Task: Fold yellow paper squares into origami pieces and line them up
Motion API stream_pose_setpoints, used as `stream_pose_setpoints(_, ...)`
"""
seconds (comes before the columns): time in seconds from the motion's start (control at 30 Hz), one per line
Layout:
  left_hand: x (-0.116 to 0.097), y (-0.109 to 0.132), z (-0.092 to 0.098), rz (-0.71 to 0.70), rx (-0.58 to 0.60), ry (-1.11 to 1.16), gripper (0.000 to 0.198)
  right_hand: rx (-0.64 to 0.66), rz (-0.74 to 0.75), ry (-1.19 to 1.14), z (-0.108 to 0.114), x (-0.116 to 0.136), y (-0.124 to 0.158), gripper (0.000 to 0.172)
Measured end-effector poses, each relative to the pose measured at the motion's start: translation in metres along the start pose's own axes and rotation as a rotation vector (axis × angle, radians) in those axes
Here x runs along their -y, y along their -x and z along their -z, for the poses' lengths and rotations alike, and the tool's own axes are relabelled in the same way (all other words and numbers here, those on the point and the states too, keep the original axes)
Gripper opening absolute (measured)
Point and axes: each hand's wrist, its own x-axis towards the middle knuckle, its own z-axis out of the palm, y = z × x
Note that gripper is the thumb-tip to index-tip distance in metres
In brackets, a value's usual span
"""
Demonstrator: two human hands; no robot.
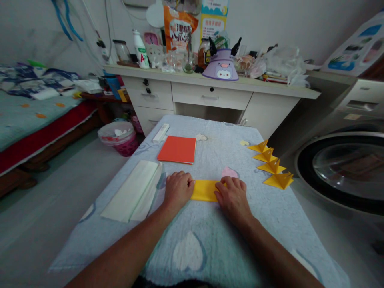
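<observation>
A sheet of yellow paper (204, 190), folded into a flat rectangle, lies on the cloth-covered table between my hands. My left hand (179, 187) is closed at its left end, thumb and curled fingers on the paper's edge. At the other end, my right hand (233, 195) presses down with bent fingers on the paper, covering its right edge. To the right stand several folded yellow paper cranes (279, 181) in a row. Beyond my left hand lies a square stack of paper with an orange-red sheet on top (177, 149).
Left of my hands lies a folded white cloth or paper (132, 192), and a white remote-like object (161, 133) is behind it. A cluttered desk (186, 78) borders the far side. A washing machine (345, 160) stands right, a pink bin (126, 148) left.
</observation>
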Motion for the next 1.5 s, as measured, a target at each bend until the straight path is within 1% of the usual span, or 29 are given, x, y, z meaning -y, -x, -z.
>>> stream_pose_setpoints(0.07, 0.000, 0.000, 0.000, 0.000, -0.002, 0.006, 0.015, 0.019, 0.113, -0.036, -0.004, -0.001, 0.001, 0.017)
stream_pose_setpoints(0.17, 0.000, 0.002, 0.000, -0.008, -0.007, 0.006, 0.015, 0.050, 0.251, -0.072, -0.007, -0.003, 0.002, 0.027)
stream_pose_setpoints(0.23, 0.000, 0.002, 0.000, -0.011, -0.014, 0.002, 0.013, 0.059, 0.279, -0.078, -0.007, -0.003, 0.003, 0.034)
stream_pose_setpoints(0.3, 0.000, 0.002, 0.001, -0.008, -0.034, 0.006, 0.009, 0.066, 0.281, -0.079, -0.006, -0.003, 0.004, 0.036)
stream_pose_setpoints(0.4, -0.003, 0.005, 0.005, -0.028, -0.107, 0.025, 0.005, 0.072, 0.270, -0.080, -0.003, -0.001, 0.004, 0.033)
stream_pose_setpoints(0.47, -0.008, 0.011, 0.008, -0.105, -0.152, 0.059, 0.007, 0.071, 0.258, -0.086, -0.002, 0.001, 0.003, 0.029)
stream_pose_setpoints(0.5, -0.011, 0.015, 0.009, -0.173, -0.158, 0.087, 0.008, 0.067, 0.250, -0.092, -0.001, 0.002, 0.003, 0.027)
stream_pose_setpoints(0.53, -0.015, 0.020, 0.010, -0.263, -0.144, 0.112, 0.011, 0.059, 0.244, -0.101, -0.001, 0.003, 0.002, 0.026)
stream_pose_setpoints(0.6, -0.021, 0.030, 0.009, -0.454, -0.069, 0.116, 0.015, 0.042, 0.233, -0.120, -0.001, 0.004, 0.001, 0.024)
stream_pose_setpoints(0.63, -0.023, 0.035, 0.007, -0.514, -0.039, 0.102, 0.017, 0.036, 0.228, -0.128, -0.001, 0.004, 0.001, 0.024)
stream_pose_setpoints(0.7, -0.024, 0.043, 0.003, -0.559, 0.005, 0.056, 0.019, 0.034, 0.220, -0.139, -0.001, 0.005, 0.001, 0.024)
stream_pose_setpoints(0.87, -0.015, 0.050, 0.001, -0.608, 0.060, -0.052, 0.026, 0.069, 0.189, -0.146, 0.001, 0.006, 0.001, 0.027)
stream_pose_setpoints(1.17, 0.004, 0.055, 0.017, -0.659, 0.124, -0.142, 0.044, 0.137, 0.156, -0.066, 0.006, 0.010, -0.001, 0.028)
stream_pose_setpoints(1.33, 0.016, 0.062, 0.024, -0.638, 0.122, -0.185, 0.045, 0.152, 0.123, -0.073, 0.004, 0.011, 0.000, 0.034)
stream_pose_setpoints(1.5, 0.026, 0.068, 0.028, -0.621, 0.089, -0.195, 0.042, 0.170, 0.082, -0.066, 0.005, 0.012, -0.002, 0.045)
